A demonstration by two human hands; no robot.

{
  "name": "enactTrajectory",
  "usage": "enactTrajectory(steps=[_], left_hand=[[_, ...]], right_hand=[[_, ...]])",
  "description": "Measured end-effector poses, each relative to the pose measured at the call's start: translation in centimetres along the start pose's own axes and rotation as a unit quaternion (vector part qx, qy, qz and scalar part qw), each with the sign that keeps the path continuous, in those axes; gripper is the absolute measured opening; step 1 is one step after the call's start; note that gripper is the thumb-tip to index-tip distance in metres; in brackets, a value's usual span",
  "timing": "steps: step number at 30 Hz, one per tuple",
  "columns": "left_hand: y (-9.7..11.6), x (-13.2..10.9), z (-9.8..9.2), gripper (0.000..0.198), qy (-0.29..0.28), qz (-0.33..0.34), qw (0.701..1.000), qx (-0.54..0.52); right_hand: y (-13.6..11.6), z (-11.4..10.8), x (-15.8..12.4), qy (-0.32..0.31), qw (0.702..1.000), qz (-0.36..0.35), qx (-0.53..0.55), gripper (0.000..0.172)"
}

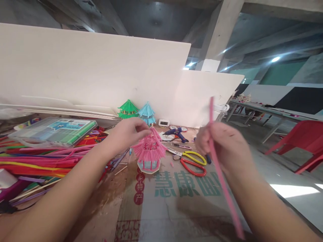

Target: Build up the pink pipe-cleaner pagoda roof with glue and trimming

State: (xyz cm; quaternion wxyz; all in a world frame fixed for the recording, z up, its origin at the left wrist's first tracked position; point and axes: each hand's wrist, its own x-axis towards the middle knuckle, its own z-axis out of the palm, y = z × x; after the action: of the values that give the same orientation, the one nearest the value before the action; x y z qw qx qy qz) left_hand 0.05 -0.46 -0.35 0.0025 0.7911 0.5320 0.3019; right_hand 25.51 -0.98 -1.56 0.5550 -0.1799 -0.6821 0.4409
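One pink strip pinched in the blurred right hand, left hand partly covering the pink pagoda, its grip unclear

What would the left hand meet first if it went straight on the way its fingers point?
Most likely the pink pagoda model, near its peak, right by the left hand; they may already touch, since depth is unclear here.

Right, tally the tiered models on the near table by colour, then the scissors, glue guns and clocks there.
Pink tiered model: 1
Green tiered model: 1
Light blue tiered model: 1
Scissors: 1 pair
Glue gun: 1
Clock: 1
Total: 6
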Motion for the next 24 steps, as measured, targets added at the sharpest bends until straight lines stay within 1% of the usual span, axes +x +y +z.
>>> enactTrajectory(steps=[2,4,5,7,8,9,10,13,15,19,22,24], left_hand=[[0.2,0.0,0.4,0.024,-0.024,0.06,0.996,0.059],[0.5,-0.2,0.8,0.024,-0.018,0.089,0.989,0.116],[0.7,-0.3,1.0,0.03,-0.006,0.084,0.987,0.135],[0.8,-0.5,1.3,0.049,0.013,0.059,0.987,0.151],[0.7,-0.5,1.5,0.057,0.012,0.049,0.987,0.151],[0.6,-0.5,1.5,0.06,0.004,0.042,0.988,0.149],[0.5,-0.5,1.6,0.058,-0.01,0.038,0.988,0.148],[0.2,-0.3,1.7,0.043,-0.055,0.034,0.986,0.152],[0.2,-0.2,1.7,0.038,-0.068,0.037,0.985,0.157],[0.4,-0.1,1.6,0.037,-0.075,0.048,0.986,0.144],[0.5,-0.1,1.7,0.035,-0.065,0.053,0.986,0.144],[0.6,-0.2,1.8,0.034,-0.058,0.051,0.986,0.148]], right_hand=[[1.3,0.7,0.2,-0.035,0.997,0.059,-0.027,0.035],[2.7,1.4,0.3,-0.07,0.991,0.1,-0.062,0.034],[3.2,1.7,0.3,-0.085,0.987,0.114,-0.077,0.034],[4.2,2.2,0.4,-0.103,0.981,0.129,-0.098,0.032],[4.5,2.5,0.3,-0.108,0.981,0.128,-0.101,0.031],[4.8,2.6,0.3,-0.11,0.981,0.125,-0.103,0.03],[5.1,2.8,0.3,-0.11,0.981,0.121,-0.105,0.029],[5.6,3.1,0.1,-0.1,0.982,0.115,-0.109,0.026],[5.7,3.1,0.0,-0.09,0.983,0.118,-0.11,0.023],[5.7,3.0,0.0,-0.083,0.982,0.114,-0.125,0.027],[5.7,3.2,-0.1,-0.077,0.977,0.094,-0.176,0.031],[5.9,3.4,-0.2,-0.081,0.971,0.067,-0.216,0.033]])
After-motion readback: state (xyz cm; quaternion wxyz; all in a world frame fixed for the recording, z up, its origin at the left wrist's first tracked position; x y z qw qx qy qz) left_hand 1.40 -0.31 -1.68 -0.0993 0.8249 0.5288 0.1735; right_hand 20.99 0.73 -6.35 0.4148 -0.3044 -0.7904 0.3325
